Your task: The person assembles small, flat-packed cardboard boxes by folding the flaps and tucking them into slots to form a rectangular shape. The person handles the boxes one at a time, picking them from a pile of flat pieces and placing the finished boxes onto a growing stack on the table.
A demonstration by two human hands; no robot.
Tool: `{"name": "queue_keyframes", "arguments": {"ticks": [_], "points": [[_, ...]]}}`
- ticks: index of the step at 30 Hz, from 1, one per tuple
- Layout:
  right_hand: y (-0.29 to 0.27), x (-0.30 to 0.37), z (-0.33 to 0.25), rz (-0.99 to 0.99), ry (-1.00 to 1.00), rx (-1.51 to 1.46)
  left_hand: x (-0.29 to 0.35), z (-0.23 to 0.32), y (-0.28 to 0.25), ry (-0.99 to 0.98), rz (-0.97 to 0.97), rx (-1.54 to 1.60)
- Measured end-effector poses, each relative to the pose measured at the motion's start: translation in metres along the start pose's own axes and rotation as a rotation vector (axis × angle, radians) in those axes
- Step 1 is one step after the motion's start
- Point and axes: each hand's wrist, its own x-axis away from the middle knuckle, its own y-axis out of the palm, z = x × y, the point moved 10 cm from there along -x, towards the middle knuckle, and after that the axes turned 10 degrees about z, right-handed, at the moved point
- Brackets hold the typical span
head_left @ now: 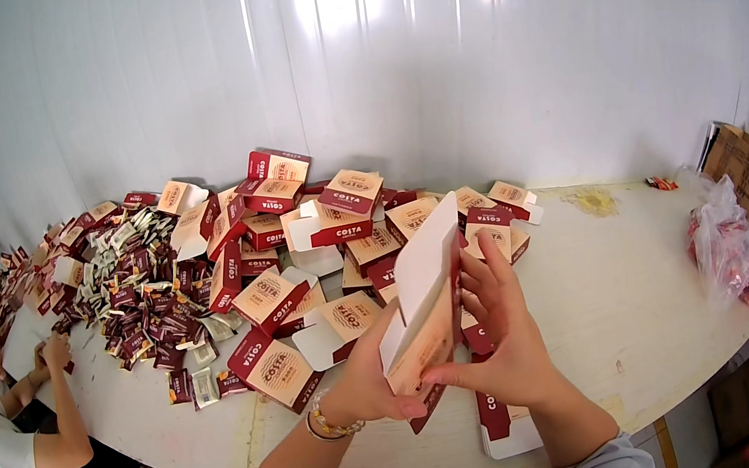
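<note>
A dark red and beige cardboard box (pixel 430 349) is tilted upright between my hands, with a white flap (pixel 424 260) standing up. My left hand (pixel 367 378) is closed around its lower left side. With the thumb on the front and the fingers along the right edge, my right hand (pixel 515 349) also grips the box. Its far face is hidden from me. Under my right wrist lies another red box with a white flap (pixel 508 436). A box with its flap out (pixel 339 328) lies just beyond my left hand.
Several similar boxes (pixel 347 194) are heaped along the wall. A big pile of small wrapped packets (pixel 153 313) spreads to the left, beside a seated person (pixel 24 436). On the table's (pixel 625 290) right end sit a plastic bag of red items (pixel 726 247) and a brown carton (pixel 742 167).
</note>
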Motion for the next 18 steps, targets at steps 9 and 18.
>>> {"name": "queue_keyframes", "arguments": {"ticks": [9, 18], "points": [[0.001, 0.014, -0.025, 0.034, -0.156, 0.154, -0.005, 0.016, -0.046, 0.275, 0.375, -0.141], [-0.001, 0.012, -0.011, 0.213, -0.126, -0.102, 0.007, 0.047, -0.013, 0.650, 0.380, -0.478]]}}
